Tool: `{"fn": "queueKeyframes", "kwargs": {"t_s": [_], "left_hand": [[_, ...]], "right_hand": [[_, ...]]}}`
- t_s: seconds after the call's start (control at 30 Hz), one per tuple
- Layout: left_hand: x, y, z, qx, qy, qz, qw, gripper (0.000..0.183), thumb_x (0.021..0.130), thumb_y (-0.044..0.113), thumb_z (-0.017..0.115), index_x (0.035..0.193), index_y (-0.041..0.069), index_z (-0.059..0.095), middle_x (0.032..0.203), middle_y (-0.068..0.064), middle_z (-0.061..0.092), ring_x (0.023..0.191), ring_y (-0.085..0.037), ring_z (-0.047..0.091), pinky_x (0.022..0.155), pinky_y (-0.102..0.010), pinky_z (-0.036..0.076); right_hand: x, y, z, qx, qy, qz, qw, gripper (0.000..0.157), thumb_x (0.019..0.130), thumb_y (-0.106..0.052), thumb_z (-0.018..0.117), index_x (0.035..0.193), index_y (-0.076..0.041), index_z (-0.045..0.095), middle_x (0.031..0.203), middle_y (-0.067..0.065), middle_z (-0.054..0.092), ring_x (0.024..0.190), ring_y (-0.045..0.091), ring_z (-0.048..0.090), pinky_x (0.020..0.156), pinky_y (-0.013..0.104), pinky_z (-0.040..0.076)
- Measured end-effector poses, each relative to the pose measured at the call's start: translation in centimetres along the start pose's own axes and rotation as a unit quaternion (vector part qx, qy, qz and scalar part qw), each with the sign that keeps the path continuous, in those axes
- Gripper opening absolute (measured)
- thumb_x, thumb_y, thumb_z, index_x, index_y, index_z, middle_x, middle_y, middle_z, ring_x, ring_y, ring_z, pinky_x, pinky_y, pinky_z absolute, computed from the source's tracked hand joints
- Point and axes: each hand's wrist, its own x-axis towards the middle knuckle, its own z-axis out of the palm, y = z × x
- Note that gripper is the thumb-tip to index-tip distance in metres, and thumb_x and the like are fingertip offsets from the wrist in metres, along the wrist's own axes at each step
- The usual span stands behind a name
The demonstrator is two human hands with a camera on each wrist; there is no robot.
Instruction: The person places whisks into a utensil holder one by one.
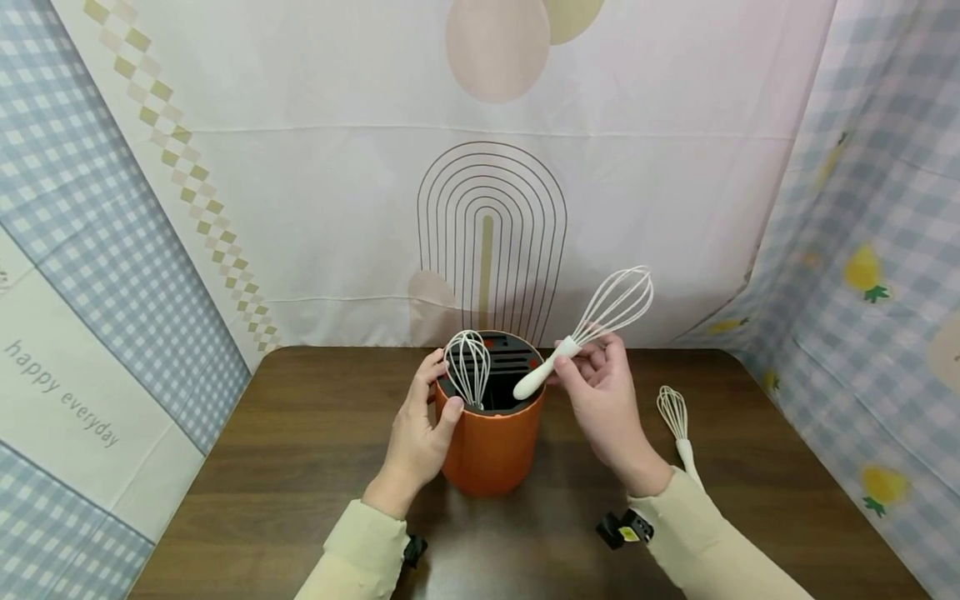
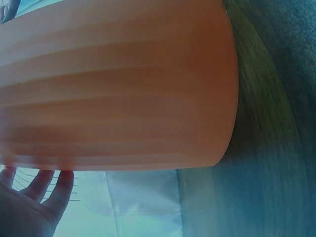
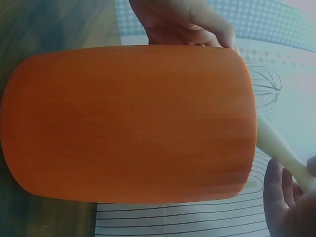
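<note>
An orange utensil holder point(image 1: 491, 454) with a black slotted top stands on the table. My left hand point(image 1: 416, 425) grips its left side, thumb at the front of the rim and fingers behind. One white whisk point(image 1: 468, 371) stands in the holder, wires upward, its handle hidden inside. With my right hand point(image 1: 603, 408) I pinch a second whisk point(image 1: 570, 346) near the top of its handle. It tilts, wires up to the right, and the handle's end is over the holder's opening. In the right wrist view, that handle point(image 3: 276, 143) passes partly behind the holder's rim.
A smaller white whisk point(image 1: 678, 425) lies on the brown wooden table point(image 1: 300, 467) to the right, partly hidden by my right forearm. Behind the table hangs a pale patterned cloth point(image 1: 337, 217), with blue checked cloth point(image 1: 862, 333) at the sides.
</note>
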Motion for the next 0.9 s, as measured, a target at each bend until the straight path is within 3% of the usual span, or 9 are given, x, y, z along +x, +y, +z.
{"fn": "queueKeyframes", "kwargs": {"t_s": [0.27,0.5,0.7,0.9], "left_hand": [[0.0,0.1,0.0,0.011,0.004,0.006,0.9999,0.051,0.096,0.039,0.052,0.142,0.021,0.039,0.153,0.011,0.033,0.125,-0.014,0.049,0.095,-0.045,0.046],[0.0,0.1,0.0,0.009,0.003,0.005,0.9999,0.051,0.096,0.040,0.053,0.142,0.021,0.039,0.153,0.011,0.033,0.125,-0.014,0.048,0.095,-0.046,0.046],[0.0,0.0,0.1,0.011,0.001,0.001,0.9999,0.051,0.096,0.038,0.053,0.142,0.022,0.039,0.153,0.012,0.032,0.125,-0.013,0.048,0.096,-0.044,0.045],[-0.1,0.0,0.1,0.008,0.006,0.004,0.9999,0.051,0.095,0.036,0.054,0.141,0.019,0.040,0.152,0.010,0.033,0.124,-0.016,0.050,0.094,-0.050,0.046]], "right_hand": [[-0.1,0.4,0.5,-0.046,-0.011,-0.013,0.999,0.056,0.093,-0.003,0.061,0.138,-0.002,0.028,0.118,0.018,0.056,0.100,0.029,0.060,0.080,0.039,0.055],[-0.3,0.4,1.3,-0.076,-0.011,-0.024,0.997,0.061,0.090,0.003,0.062,0.141,-0.003,0.030,0.113,0.022,0.056,0.098,0.024,0.061,0.078,0.029,0.054],[-1.1,-1.2,2.7,-0.145,-0.025,-0.062,0.987,0.059,0.089,0.006,0.062,0.138,0.001,0.030,0.108,0.024,0.058,0.097,0.028,0.060,0.077,0.028,0.054],[-1.7,-2.0,3.5,-0.197,-0.040,-0.107,0.974,0.059,0.086,0.010,0.064,0.135,0.006,0.031,0.104,0.023,0.059,0.092,0.032,0.061,0.076,0.032,0.055]]}}
